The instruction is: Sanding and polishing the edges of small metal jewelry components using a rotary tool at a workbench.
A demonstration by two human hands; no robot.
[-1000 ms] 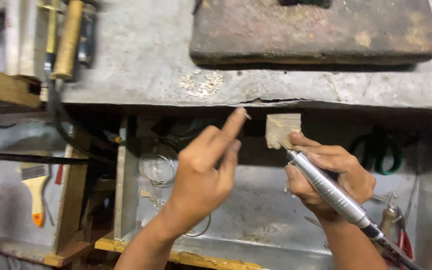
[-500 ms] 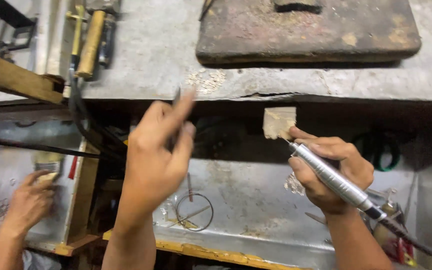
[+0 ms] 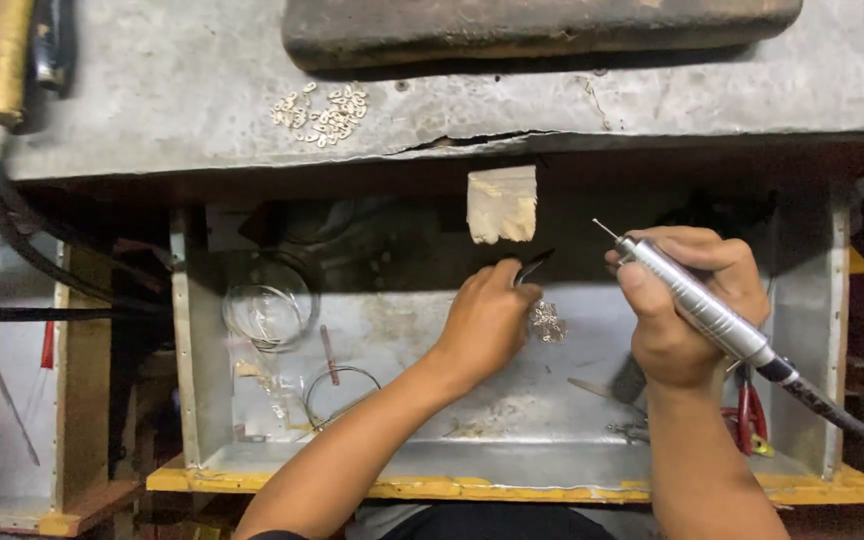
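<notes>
My left hand (image 3: 485,323) reaches into the metal tray (image 3: 512,455) under the bench and pinches a dark tweezer-like tool (image 3: 530,266). A small silvery filigree piece (image 3: 549,322) lies just right of its fingers. My right hand (image 3: 687,300) grips a silver rotary handpiece (image 3: 697,303) with its thin bit pointing up-left and a black hose trailing right. A worn wooden bench pin (image 3: 502,204) sticks out from the bench edge above both hands.
Several small pale metal bits (image 3: 319,110) lie on the grey bench top (image 3: 152,90), below a dark slab (image 3: 532,28). In the tray are a glass dish (image 3: 264,310), a wire ring (image 3: 337,392) and red-handled pliers (image 3: 749,415). Tool handles (image 3: 2,60) lie far left.
My left hand dropped from raised in front of the bench into the tray and took hold of the dark tool. The right hand moved right, away from the bench pin. Another person's hand at left is gone.
</notes>
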